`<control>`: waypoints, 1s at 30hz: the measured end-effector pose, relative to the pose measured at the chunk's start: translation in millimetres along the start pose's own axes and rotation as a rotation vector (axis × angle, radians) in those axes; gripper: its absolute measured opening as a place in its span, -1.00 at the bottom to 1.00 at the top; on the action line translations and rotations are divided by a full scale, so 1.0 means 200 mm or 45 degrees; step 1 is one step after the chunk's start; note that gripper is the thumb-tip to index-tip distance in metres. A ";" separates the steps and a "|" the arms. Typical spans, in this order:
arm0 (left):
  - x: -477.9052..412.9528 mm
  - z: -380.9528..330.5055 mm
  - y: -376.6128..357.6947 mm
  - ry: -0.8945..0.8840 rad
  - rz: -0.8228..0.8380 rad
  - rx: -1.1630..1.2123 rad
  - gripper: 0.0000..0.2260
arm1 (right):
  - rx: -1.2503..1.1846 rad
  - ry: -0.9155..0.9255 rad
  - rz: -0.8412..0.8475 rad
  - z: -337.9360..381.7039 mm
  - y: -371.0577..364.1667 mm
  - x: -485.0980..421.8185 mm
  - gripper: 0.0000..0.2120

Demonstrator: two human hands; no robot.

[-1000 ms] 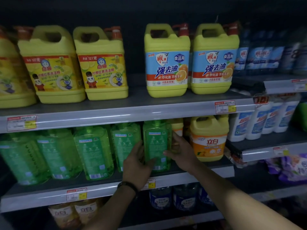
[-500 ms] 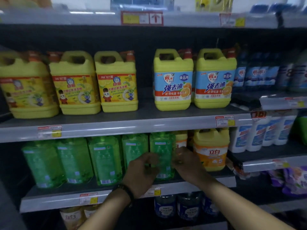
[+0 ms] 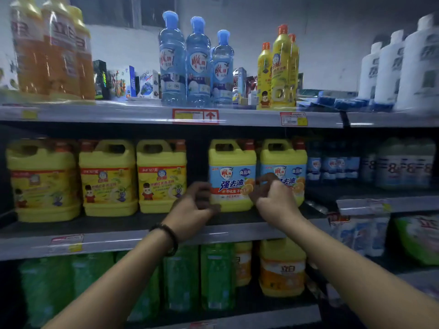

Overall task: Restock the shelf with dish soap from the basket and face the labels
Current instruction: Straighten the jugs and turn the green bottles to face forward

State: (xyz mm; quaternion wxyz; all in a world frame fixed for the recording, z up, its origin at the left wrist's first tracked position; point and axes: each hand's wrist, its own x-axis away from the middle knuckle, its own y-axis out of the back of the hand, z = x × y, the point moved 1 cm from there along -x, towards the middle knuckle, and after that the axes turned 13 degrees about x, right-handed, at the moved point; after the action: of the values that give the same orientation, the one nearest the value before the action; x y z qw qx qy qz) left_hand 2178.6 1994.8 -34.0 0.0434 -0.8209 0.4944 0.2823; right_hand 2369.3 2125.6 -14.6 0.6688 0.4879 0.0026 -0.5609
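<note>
Both hands hover loosely curled, holding nothing. The left hand (image 3: 194, 205) and right hand (image 3: 273, 198) sit in front of a yellow dish soap jug (image 3: 231, 162), one at each side. It stands near the front edge of the middle shelf (image 3: 123, 224). If full, the jug is probably heavy, stiff and slick, so the top handle looks like the surest hold.

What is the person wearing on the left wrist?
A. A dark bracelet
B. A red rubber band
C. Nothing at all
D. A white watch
A: a dark bracelet circles the wrist just below the left hand, which is raised in front of the shelf.
</note>
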 end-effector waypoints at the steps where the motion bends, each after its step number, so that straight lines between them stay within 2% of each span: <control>1: -0.05 0.02 -0.02 0.002 -0.020 -0.021 -0.55 | -0.011 -0.024 0.014 -0.02 -0.01 -0.04 -0.74; 4: -0.18 0.13 -0.06 -0.113 -0.102 -0.217 -0.44 | -0.035 -0.083 0.020 -0.07 -0.10 -0.11 -0.66; 11: -0.24 0.33 -0.17 -0.217 -0.263 -0.448 -0.33 | -0.219 -0.137 -0.188 -0.15 -0.36 -0.18 -0.49; 15: -0.22 0.38 -0.20 -0.334 -0.295 -0.590 -0.31 | -0.033 -0.137 -0.226 -0.16 -0.46 -0.12 -0.32; 18: -0.23 0.40 -0.20 -0.345 -0.291 -0.609 -0.28 | -0.036 -0.200 -0.166 -0.13 -0.48 -0.13 -0.18; 22: -0.21 0.39 -0.19 -0.330 -0.283 -0.580 -0.23 | -0.209 -0.295 -0.006 -0.11 -0.45 -0.20 -0.09; 25: -0.20 0.38 -0.19 -0.318 -0.272 -0.529 -0.21 | -0.483 -0.315 0.032 -0.14 -0.40 -0.23 -0.22; 27: -0.20 0.36 -0.19 -0.297 -0.281 -0.476 -0.19 | -0.549 -0.224 0.037 -0.13 -0.40 -0.22 -0.37; 30: -0.19 0.34 -0.18 -0.288 -0.258 -0.380 -0.18 | -0.635 -0.050 0.085 -0.09 -0.43 -0.15 -0.41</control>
State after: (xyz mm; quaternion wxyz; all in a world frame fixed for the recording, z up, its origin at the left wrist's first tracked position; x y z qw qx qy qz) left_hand 2167.5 2067.3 -78.9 0.0048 -0.8268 0.3540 0.4371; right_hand 2303.2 2169.5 -63.7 0.7865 0.2965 0.1119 -0.5301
